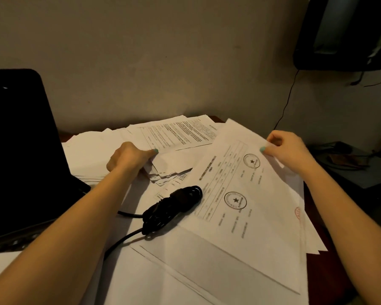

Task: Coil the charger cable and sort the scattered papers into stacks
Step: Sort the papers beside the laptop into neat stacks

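A black charger cable [173, 206] lies coiled in a bundle on the papers at the centre, with loose ends trailing toward the left and front. White printed papers [180, 133] are scattered across the table. My left hand [130, 158] grips a bunch of sheets at the middle left, thumb on top. My right hand [284, 149] pinches the far edge of a large sheet with two round star stamps [235, 194], which is lifted at that edge and slants down toward the front.
An open black laptop [20, 150] stands at the left, its base at the table's front left. A dark box with cables hangs on the wall at the upper right [343, 34]. The dark table edge [317, 227] shows at the right.
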Action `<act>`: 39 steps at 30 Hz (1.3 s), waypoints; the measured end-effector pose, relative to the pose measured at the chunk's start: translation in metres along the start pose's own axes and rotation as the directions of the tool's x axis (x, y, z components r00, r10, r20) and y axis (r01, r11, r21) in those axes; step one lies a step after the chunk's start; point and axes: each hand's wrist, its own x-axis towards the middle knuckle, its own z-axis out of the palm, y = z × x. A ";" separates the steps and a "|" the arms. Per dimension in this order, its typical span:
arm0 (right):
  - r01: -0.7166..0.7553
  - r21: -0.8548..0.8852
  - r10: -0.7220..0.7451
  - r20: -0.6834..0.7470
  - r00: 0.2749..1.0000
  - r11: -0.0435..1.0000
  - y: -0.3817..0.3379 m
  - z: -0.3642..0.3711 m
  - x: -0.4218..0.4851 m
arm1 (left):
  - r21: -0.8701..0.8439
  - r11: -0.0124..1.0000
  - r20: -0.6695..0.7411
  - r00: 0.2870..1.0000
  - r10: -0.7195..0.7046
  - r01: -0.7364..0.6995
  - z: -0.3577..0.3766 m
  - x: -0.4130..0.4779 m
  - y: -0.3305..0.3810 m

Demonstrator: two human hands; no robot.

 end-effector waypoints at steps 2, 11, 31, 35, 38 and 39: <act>-0.030 -0.012 0.029 -0.118 0.993 0.999 0.007 0.000 0.004 | -0.047 0.999 0.038 0.999 0.002 -0.001 -0.001 0.001 0.001; -0.123 0.300 0.261 -0.479 0.838 0.946 0.027 -0.013 0.008 | -0.285 0.958 0.065 0.998 0.027 -0.007 -0.026 -0.006 -0.001; -0.209 0.474 0.221 0.032 0.975 0.855 -0.010 0.014 -0.010 | -0.501 0.865 0.244 0.961 0.127 0.013 -0.048 -0.044 -0.023; -0.215 0.487 0.225 0.039 0.974 0.846 -0.010 0.010 -0.009 | -0.483 0.874 0.317 0.940 0.123 0.049 -0.053 -0.042 -0.026; -0.207 0.446 0.208 0.049 0.977 0.871 -0.009 0.018 -0.010 | -0.470 0.881 0.338 0.933 0.122 0.055 -0.051 -0.047 -0.024; -0.190 0.434 0.187 0.048 0.981 0.881 -0.010 0.023 -0.010 | -0.482 0.874 0.352 0.927 0.130 0.061 -0.049 -0.049 -0.024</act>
